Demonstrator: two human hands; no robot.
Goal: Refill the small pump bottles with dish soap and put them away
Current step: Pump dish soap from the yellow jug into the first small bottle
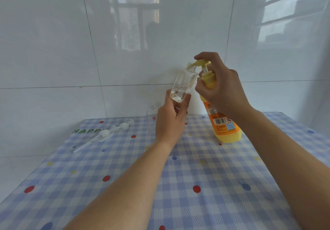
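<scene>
- Head view, far left: two pumps (114, 131) lie on the surface (178, 185), likely taken off so the bottle necks are open for filling.
- A spare bottle (151, 112) stands uncapped, just left of the left hand (171, 117), seemingly not yet filled.
- Left fingers are clamped round the base of the small bottle (184, 85), tilting its mouth up to the spout (195, 63).
- Right hand (221, 86): fingers wrap the soap bottle (226, 129) at its neck, forefinger on the pump, steadying it as it leans on the surface.

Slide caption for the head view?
Left hand holds small bottle at the pump nozzle; right hand grips the dish soap bottle by its neck.
</scene>
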